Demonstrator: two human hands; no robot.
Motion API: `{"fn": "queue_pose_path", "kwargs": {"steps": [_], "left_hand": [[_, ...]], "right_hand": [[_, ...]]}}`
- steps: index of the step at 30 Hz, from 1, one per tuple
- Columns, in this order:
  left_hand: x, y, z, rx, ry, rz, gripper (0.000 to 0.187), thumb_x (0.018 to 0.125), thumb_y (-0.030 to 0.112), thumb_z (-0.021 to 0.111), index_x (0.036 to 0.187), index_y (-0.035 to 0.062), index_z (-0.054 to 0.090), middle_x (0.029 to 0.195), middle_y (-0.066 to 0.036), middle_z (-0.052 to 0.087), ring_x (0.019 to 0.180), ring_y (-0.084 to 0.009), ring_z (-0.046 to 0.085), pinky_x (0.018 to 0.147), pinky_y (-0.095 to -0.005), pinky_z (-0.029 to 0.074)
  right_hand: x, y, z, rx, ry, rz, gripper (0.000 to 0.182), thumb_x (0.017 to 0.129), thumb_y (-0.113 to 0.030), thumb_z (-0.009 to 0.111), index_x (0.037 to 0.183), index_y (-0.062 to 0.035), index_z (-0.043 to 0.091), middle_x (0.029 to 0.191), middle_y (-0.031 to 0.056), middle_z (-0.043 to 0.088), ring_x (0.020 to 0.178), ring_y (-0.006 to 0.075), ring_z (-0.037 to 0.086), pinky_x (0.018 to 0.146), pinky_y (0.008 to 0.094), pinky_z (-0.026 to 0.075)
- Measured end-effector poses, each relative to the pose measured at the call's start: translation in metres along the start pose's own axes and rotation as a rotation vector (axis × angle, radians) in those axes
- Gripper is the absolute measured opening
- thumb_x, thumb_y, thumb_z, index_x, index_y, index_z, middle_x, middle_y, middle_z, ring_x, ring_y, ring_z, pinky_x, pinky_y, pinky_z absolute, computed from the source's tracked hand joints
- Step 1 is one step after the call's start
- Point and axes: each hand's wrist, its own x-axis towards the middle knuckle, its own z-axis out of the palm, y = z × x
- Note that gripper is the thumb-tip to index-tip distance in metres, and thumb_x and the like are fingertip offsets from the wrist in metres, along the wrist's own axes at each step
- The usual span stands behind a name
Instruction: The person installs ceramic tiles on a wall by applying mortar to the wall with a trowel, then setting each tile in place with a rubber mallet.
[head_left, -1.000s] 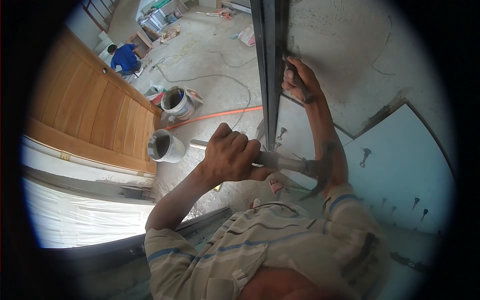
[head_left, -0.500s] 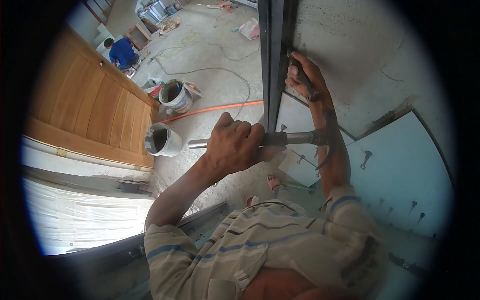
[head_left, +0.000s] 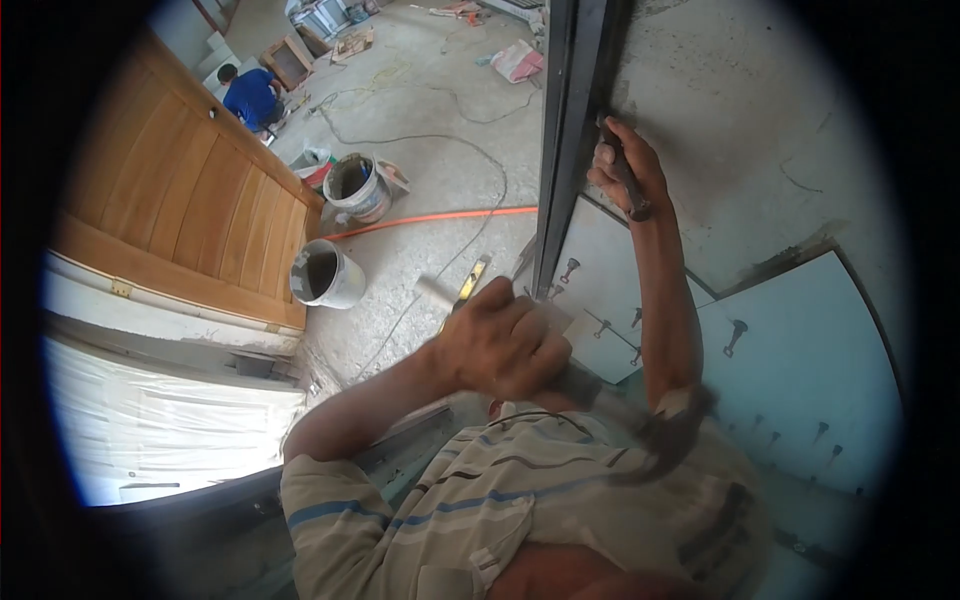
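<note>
My left hand (head_left: 505,345) is closed round the handle of a hammer (head_left: 610,405). The hammer's blurred head is at the lower right, in front of my striped shirt and apart from the chisel. My right hand (head_left: 632,165) grips a dark, chisel-like tool (head_left: 626,178) against the wall (head_left: 730,130), close beside a dark metal frame (head_left: 573,130). The tool's upper tip is at the corner where frame and wall meet; its butt end sticks out below my fingers.
Pale tiles (head_left: 800,340) with small dark clips lie at the right. Two buckets (head_left: 345,280), an orange strip (head_left: 440,216), a cable and a yellow level (head_left: 473,277) are on the floor. A wooden door (head_left: 190,190) stands left; a person in blue (head_left: 250,98) crouches beyond.
My left hand has moved down and right, and the hammer head has swung down, away from the chisel. My right hand still holds the chisel; the view has shifted slightly.
</note>
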Motion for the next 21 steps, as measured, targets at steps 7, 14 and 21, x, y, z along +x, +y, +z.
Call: {"fn": "queue_pose_path", "kwargs": {"steps": [7,14,21], "left_hand": [[-0.022,-0.029,0.016,0.161,-0.099,-0.238,0.048,0.071,0.053,0.073,0.062,0.0126,0.048,0.051,0.003,0.039,0.040,-0.0160,0.039,0.055,-0.0325,0.036],[-0.034,-0.060,0.024,0.225,-0.179,-0.289,0.047,0.079,0.054,0.067,0.067,0.0120,0.049,0.049,0.002,0.040,0.041,-0.0140,0.041,0.048,-0.0333,0.032],[-0.025,-0.049,0.013,0.086,-0.087,-0.040,0.046,0.073,0.054,0.071,0.065,0.0138,0.049,0.050,0.001,0.038,0.041,-0.0166,0.042,0.051,-0.0330,0.036]], "right_hand": [[-0.001,0.000,0.006,-0.021,0.098,0.001,0.012,0.097,-0.023,0.052,0.092,-0.0125,0.047,0.054,-0.0009,0.045,0.041,0.0083,0.034,0.043,0.0250,0.024],[-0.004,0.001,0.006,-0.015,0.013,-0.018,0.014,0.097,-0.025,0.052,0.094,-0.0121,0.048,0.053,0.0001,0.045,0.042,0.0087,0.034,0.044,0.0250,0.024],[0.002,0.008,0.008,-0.018,0.080,-0.010,0.017,0.098,-0.025,0.050,0.091,-0.0101,0.044,0.053,0.0009,0.045,0.041,0.0093,0.035,0.043,0.0265,0.027]]}}
